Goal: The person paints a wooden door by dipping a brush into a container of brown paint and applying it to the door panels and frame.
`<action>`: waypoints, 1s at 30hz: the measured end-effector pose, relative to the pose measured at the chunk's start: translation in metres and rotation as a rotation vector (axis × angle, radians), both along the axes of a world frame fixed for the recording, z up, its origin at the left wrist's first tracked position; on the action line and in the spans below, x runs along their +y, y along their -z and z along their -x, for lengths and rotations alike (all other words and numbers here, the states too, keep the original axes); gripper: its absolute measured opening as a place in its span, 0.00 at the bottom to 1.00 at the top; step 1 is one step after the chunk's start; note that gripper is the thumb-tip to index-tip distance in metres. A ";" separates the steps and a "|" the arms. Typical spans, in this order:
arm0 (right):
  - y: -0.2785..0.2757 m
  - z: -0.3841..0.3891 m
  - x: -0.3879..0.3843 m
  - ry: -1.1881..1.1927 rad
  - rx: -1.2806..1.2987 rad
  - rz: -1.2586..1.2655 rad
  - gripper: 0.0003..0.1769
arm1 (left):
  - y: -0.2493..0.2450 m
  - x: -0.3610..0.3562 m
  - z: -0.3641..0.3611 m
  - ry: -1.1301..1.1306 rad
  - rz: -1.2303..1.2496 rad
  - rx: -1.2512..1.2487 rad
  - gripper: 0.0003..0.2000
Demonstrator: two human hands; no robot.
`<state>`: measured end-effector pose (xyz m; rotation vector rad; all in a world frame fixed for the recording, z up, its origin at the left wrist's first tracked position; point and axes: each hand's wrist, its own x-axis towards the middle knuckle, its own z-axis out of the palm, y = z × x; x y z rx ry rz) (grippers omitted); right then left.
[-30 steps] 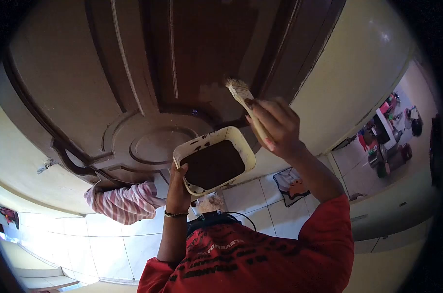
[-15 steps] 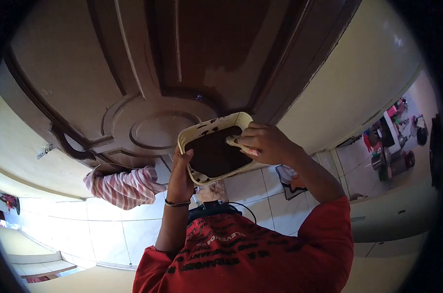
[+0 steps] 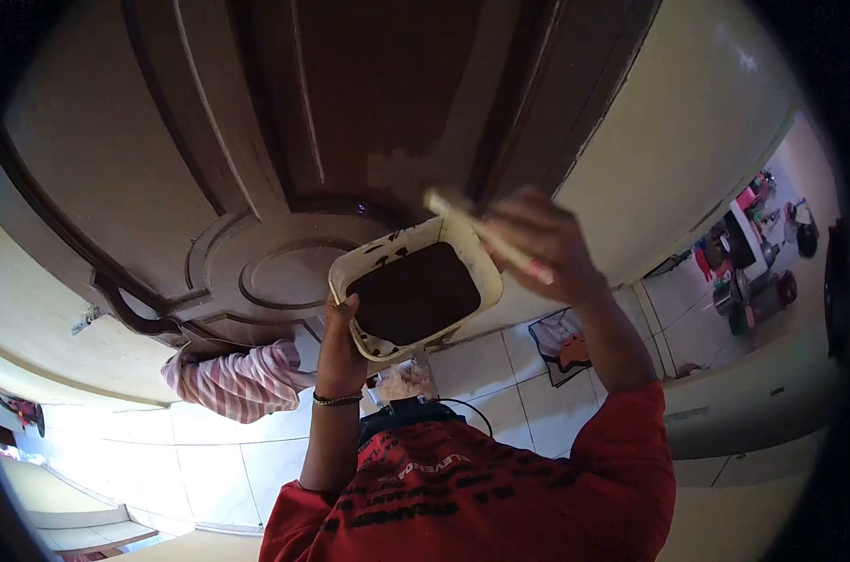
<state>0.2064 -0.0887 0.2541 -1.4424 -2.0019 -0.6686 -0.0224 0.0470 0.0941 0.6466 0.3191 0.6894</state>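
Note:
My left hand [image 3: 343, 337] grips the left side of a cream plastic container [image 3: 489, 273], its thumb over the rim. Dark brown liquid [image 3: 414, 294] lies inside, with dark smears on the inner wall. A pale brush [image 3: 495, 242], blurred by motion, is in my right hand [image 3: 542, 242] above the container's right rim, and its tip points up and left. Beyond the container stands a brown panelled door [image 3: 303, 220], with a darker, glossier area on its upper panel [image 3: 378, 94].
A striped cloth [image 3: 240, 379] hangs at the door's lower left, near a metal latch [image 3: 85, 320]. White floor tiles [image 3: 476, 367] and a patterned mat [image 3: 561, 348] lie below. Pots and kitchen items [image 3: 757, 295] are at the far right, past the pale wall [image 3: 673, 178].
My right hand has lifted the brush out of the container and moved it up and right. The container has shifted slightly left and down in view, still in my left hand.

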 end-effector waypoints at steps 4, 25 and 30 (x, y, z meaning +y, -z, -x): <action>-0.050 -0.018 0.011 0.093 -0.115 -0.304 0.20 | -0.001 0.003 -0.003 0.039 0.086 -0.067 0.23; -0.053 -0.034 0.027 0.239 -0.250 -0.565 0.19 | -0.005 -0.006 0.000 0.042 -0.054 -0.029 0.26; -0.049 -0.053 0.040 0.245 -0.216 -0.642 0.19 | 0.003 -0.007 -0.001 0.010 -0.039 0.003 0.26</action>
